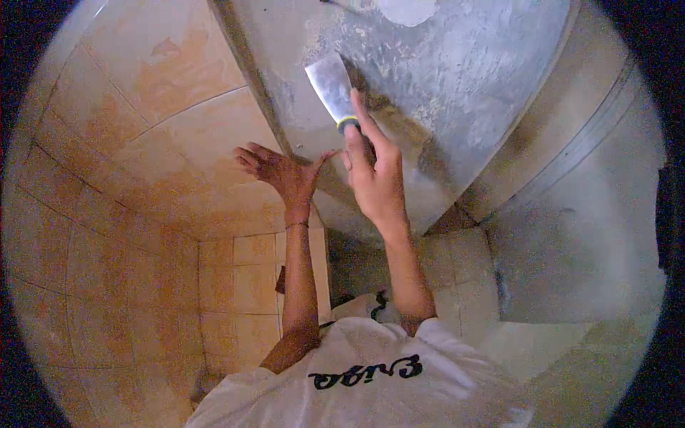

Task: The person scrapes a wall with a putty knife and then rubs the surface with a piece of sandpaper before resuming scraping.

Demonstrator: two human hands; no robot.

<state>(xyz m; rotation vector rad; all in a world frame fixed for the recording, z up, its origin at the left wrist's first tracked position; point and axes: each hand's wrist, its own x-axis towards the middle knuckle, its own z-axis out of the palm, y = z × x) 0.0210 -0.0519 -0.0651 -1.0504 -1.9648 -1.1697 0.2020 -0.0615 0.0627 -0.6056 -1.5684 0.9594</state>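
Observation:
A scraper (332, 84) with a wide metal blade and a dark handle with a yellow ring is held in my right hand (378, 175), its index finger stretched along the blade's side. The blade lies over a rough grey surface (457, 78) with patchy, crumbly marks; whether it touches cannot be told. My left hand (282, 171) is open, fingers spread and thumb out, near the lower left edge of that surface, holding nothing. A thin band circles the left wrist.
Tiled walls (128, 271) with orange-brown stains stand on the left. A pale round patch (407, 8) shows at the top of the grey surface. A long ledge (564, 153) runs along the right. Below is a white shirt (357, 399) with dark lettering.

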